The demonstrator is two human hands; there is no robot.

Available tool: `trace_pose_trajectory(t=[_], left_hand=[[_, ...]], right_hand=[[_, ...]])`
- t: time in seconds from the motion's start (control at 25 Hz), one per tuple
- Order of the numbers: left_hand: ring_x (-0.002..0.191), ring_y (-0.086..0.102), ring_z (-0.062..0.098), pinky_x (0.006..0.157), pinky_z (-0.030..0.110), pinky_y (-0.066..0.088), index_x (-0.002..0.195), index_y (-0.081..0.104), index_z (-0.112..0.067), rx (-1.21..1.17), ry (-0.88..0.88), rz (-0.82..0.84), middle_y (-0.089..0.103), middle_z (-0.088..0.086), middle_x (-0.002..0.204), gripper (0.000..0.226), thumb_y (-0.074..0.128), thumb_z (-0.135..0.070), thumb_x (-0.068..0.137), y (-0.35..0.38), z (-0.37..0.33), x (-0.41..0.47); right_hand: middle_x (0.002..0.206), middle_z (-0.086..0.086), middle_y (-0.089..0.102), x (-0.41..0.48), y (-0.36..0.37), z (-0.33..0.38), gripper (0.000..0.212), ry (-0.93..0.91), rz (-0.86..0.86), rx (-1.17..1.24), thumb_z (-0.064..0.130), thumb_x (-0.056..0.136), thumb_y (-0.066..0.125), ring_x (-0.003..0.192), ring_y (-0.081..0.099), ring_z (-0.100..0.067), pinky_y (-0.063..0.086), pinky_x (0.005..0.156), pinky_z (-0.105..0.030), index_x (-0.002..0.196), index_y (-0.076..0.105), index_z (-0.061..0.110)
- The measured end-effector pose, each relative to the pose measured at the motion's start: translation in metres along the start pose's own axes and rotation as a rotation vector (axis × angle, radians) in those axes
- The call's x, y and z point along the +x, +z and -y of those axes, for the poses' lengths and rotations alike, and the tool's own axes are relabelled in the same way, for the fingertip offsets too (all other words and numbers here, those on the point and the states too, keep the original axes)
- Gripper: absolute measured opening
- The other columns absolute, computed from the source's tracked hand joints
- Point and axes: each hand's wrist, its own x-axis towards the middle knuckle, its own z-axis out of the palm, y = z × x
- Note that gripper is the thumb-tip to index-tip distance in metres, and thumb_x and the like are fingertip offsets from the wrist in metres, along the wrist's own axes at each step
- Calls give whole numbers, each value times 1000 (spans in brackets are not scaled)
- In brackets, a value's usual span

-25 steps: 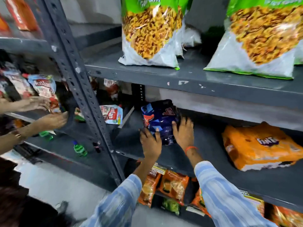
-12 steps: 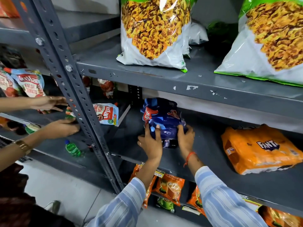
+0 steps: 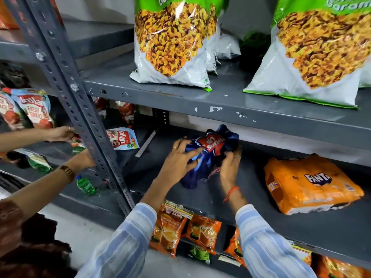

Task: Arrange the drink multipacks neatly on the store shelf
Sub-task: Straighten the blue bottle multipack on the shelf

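A dark blue drink multipack (image 3: 210, 151) with a red logo lies on the middle grey shelf (image 3: 230, 199), its wrap crumpled at the top. My left hand (image 3: 178, 159) presses its left side and my right hand (image 3: 229, 167) grips its right side. Both hands hold it from the front. An orange Fanta multipack (image 3: 309, 185) lies flat on the same shelf to the right, apart from my hands.
Large snack bags (image 3: 174, 41) stand on the shelf above. Orange tea pouches (image 3: 170, 229) hang below. A slotted steel upright (image 3: 80, 109) stands at left. Beyond it another person's hands (image 3: 60, 134) handle ketchup pouches (image 3: 34, 108); a green bottle (image 3: 85, 185) lies there.
The blue multipack has been tipped and turned so its red logo faces up and forward. My hands shifted around its sides. The view moved closer to the shelf.
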Motion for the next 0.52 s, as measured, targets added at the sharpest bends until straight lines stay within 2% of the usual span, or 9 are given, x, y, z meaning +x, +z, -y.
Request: trace_pose_trajectory(t=[0.04,0.12,0.2,0.28,0.4,0.48,0.52], left_hand=[[132,35,43,104,60,40,126,54,-16,31,-35,-62,47,27,135,43,53,-22,84,6,-4,-5],[143,11,38,116,50,18,142,30,-9,-42,-284,-117,21,27,152,57,49,-19,89,19,-35,-23],[143,-9,28,119,40,3,146,1,-6,-229,-429,-88,-9,18,156,69,30,-41,94,35,-81,-49],[142,-15,24,119,37,1,145,-9,-5,-307,-463,-17,-23,12,151,86,10,-64,86,48,-101,-59],[142,-14,29,118,47,4,145,-2,-1,-267,-587,-6,-21,17,151,100,2,-75,77,49,-68,-29],[145,-8,31,116,55,2,146,1,-7,-236,-656,29,-11,20,156,92,7,-72,81,41,-38,-16],[146,-7,29,116,57,0,146,1,-11,-271,-680,22,-7,17,158,85,11,-67,83,40,-33,-18]], right_hand=[[154,-15,28,5,-2,1,68,-14,-13,16,31,81,34,142,27,-26,20,120,-42,143,28,5],[141,-21,46,20,-6,6,61,17,9,22,35,83,34,129,44,-33,34,111,-42,132,44,1],[128,-25,57,33,-10,7,45,28,18,-6,28,92,36,117,54,-36,40,98,-40,119,53,-3],[121,-27,61,30,-11,4,48,-24,-65,-32,33,90,37,109,57,-36,43,94,-43,113,57,-4],[103,-30,66,8,-23,-13,62,-116,-261,-94,45,78,34,97,59,-39,45,87,-45,98,62,-7],[92,-25,65,-5,-33,-17,52,-197,-246,-86,38,81,37,88,59,-33,45,85,-42,91,63,-5],[96,-22,63,-11,-34,-17,47,-239,-200,-94,35,83,38,91,57,-29,45,87,-39,93,64,-3]])
